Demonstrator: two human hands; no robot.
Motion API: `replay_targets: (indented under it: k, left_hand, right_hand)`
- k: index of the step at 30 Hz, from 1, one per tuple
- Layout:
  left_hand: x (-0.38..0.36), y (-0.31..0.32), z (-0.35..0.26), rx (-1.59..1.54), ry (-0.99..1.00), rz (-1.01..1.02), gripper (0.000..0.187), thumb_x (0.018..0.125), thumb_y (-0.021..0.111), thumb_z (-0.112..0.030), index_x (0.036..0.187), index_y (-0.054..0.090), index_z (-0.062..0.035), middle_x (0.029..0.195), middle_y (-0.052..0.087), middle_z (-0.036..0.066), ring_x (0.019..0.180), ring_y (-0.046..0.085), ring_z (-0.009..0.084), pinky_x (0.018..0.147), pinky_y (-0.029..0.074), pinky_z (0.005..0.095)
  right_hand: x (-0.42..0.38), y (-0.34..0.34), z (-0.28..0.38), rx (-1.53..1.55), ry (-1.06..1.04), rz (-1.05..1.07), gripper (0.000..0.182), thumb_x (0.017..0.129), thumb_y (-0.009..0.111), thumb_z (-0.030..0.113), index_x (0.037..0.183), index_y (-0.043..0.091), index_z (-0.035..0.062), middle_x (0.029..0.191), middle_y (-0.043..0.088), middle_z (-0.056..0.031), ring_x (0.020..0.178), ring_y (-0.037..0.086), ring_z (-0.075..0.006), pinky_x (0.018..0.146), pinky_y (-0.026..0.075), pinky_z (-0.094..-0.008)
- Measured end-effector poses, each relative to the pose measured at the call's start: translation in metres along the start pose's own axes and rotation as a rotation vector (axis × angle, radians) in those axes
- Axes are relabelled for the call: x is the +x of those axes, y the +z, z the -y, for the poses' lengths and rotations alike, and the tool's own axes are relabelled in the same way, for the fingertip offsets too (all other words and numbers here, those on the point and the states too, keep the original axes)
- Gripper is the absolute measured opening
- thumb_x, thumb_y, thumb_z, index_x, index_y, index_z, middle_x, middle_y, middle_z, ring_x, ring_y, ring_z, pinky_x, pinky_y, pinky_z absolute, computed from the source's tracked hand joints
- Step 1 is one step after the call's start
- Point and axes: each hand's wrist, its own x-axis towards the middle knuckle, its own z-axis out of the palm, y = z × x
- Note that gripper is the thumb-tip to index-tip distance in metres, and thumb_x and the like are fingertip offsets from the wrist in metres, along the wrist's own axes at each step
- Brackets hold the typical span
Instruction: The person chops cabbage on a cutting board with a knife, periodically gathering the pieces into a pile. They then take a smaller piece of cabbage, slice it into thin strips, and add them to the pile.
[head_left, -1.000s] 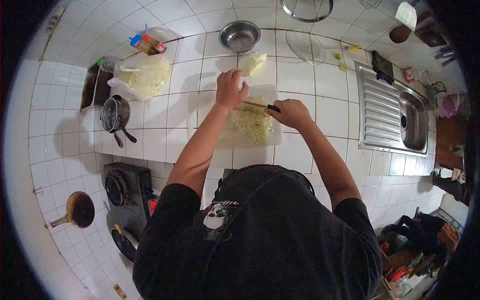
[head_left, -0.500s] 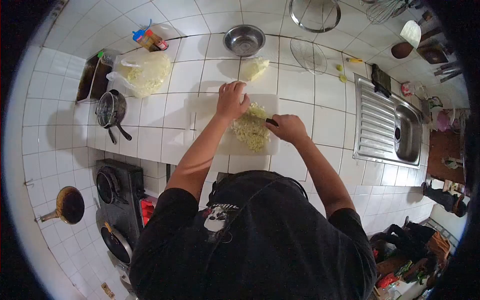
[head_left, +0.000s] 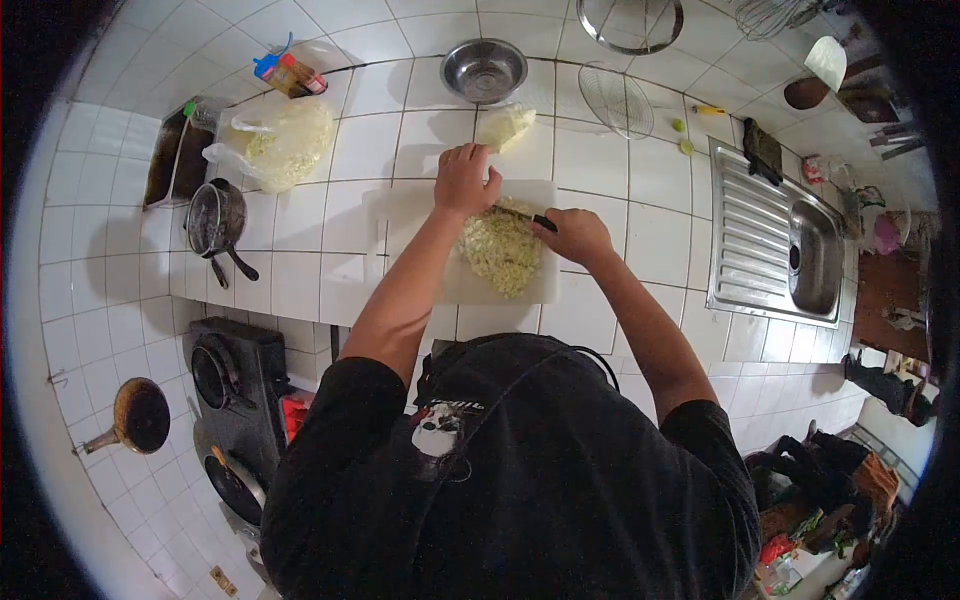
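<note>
My right hand [head_left: 578, 238] is closed around the black handle of a knife [head_left: 544, 222]. The blade runs left along the far side of a pile of finely chopped, pale green cabbage [head_left: 503, 258]. That pile lies on the right half of a white cutting board [head_left: 405, 272]. Close to the blade's tip end, my left hand [head_left: 463, 182] reaches over the board's far edge, fingers forward and thumb apart, holding nothing visible. Just beyond it on the tiles sits an uncut cabbage piece [head_left: 507, 126].
Behind the cabbage piece stands a steel bowl [head_left: 484, 72]. A plastic bag of chopped cabbage [head_left: 295, 150] and a small pot [head_left: 215, 222] are at left. A wire strainer [head_left: 617, 100] and a sink [head_left: 770, 240] lie right. Below left is a stove [head_left: 238, 385].
The knife has shifted from across the middle of the chopped pile to its far side, its blade now more slanted. My right hand has moved slightly away from me; the view has shifted a little.
</note>
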Motion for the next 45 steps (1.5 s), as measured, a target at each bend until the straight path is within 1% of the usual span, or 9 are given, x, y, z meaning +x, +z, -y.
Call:
replay_targets:
  k: [3,9,11,14,21,23,26,36,45]
  left_hand:
    - [0.007,0.001,0.005,-0.034,0.104,-0.06,0.038,0.082,0.061,-0.021,0.119,0.062,-0.0089,0.117,0.065,0.013,0.114,0.059,0.0336,0.102,0.041,0.0499]
    - [0.006,-0.007,0.001,-0.011,0.079,-0.093,0.038,0.082,0.062,-0.02,0.118,0.062,-0.0095,0.116,0.065,0.012,0.113,0.06,0.033,0.104,0.038,0.0509]
    - [0.007,-0.007,0.004,-0.017,0.093,-0.139,0.039,0.081,0.064,-0.018,0.119,0.061,-0.0076,0.114,0.064,0.015,0.111,0.059,0.0363,0.101,0.041,0.051]
    - [0.013,-0.005,0.006,-0.025,0.081,-0.167,0.037,0.082,0.062,-0.02,0.116,0.062,-0.0083,0.114,0.065,0.013,0.111,0.06,0.0348,0.103,0.038,0.0507]
    - [0.001,0.009,0.011,0.01,0.042,-0.119,0.042,0.084,0.062,-0.022,0.122,0.057,-0.0045,0.115,0.063,0.018,0.111,0.059,0.0384,0.099,0.041,0.052]
    - [0.004,0.004,0.006,0.013,0.024,-0.041,0.042,0.083,0.062,-0.023,0.12,0.057,-0.0056,0.12,0.062,0.016,0.115,0.057,0.0356,0.105,0.036,0.0522]
    - [0.001,0.003,0.004,0.031,0.024,-0.062,0.043,0.084,0.062,-0.024,0.122,0.056,-0.006,0.121,0.061,0.015,0.116,0.058,0.0351,0.107,0.035,0.053]
    - [0.01,-0.002,0.005,0.045,0.053,-0.148,0.045,0.083,0.065,-0.021,0.125,0.056,-0.0073,0.122,0.061,0.016,0.116,0.056,0.0369,0.107,0.036,0.0539]
    - [0.019,0.007,0.01,0.091,-0.012,-0.036,0.046,0.086,0.062,-0.022,0.128,0.055,-0.0073,0.125,0.061,0.013,0.122,0.056,0.0322,0.111,0.033,0.0561]
  right_hand:
    - [0.001,0.004,-0.004,0.022,-0.026,-0.016,0.053,0.097,0.053,0.059,0.095,0.07,0.0092,0.079,0.072,-0.0166,0.078,0.072,-0.037,0.073,0.056,-0.0512]
    - [-0.002,-0.018,0.005,0.031,0.014,0.075,0.053,0.097,0.053,0.059,0.095,0.069,0.0088,0.085,0.073,-0.0173,0.083,0.072,-0.0365,0.077,0.056,-0.0497]
    - [0.0,-0.028,0.006,0.018,-0.011,0.069,0.053,0.097,0.054,0.059,0.094,0.069,0.0087,0.085,0.073,-0.0169,0.084,0.072,-0.0364,0.077,0.056,-0.0495]
    - [0.008,-0.035,0.001,-0.002,-0.062,0.039,0.052,0.097,0.054,0.058,0.094,0.069,0.0085,0.085,0.072,-0.016,0.085,0.071,-0.0361,0.077,0.056,-0.0494]
    - [0.008,-0.009,-0.004,-0.021,-0.043,0.031,0.051,0.097,0.055,0.057,0.094,0.068,0.0081,0.084,0.072,-0.0157,0.083,0.071,-0.0361,0.077,0.056,-0.0501]
    - [0.008,-0.003,-0.004,-0.009,-0.016,0.022,0.051,0.097,0.055,0.057,0.094,0.068,0.0082,0.083,0.072,-0.0156,0.082,0.071,-0.0363,0.077,0.056,-0.0503]
    - [0.005,-0.001,-0.006,0.0,-0.01,0.003,0.051,0.097,0.054,0.058,0.094,0.068,0.0084,0.082,0.072,-0.0155,0.08,0.071,-0.0367,0.076,0.056,-0.0505]
    - [0.019,-0.02,-0.017,0.006,-0.09,0.037,0.05,0.096,0.055,0.058,0.096,0.068,0.0095,0.084,0.072,-0.0149,0.084,0.071,-0.0354,0.077,0.056,-0.0496]
    - [0.032,-0.025,-0.018,-0.045,-0.073,0.063,0.051,0.097,0.054,0.06,0.098,0.069,0.0114,0.09,0.073,-0.0145,0.088,0.071,-0.0356,0.078,0.056,-0.0493]
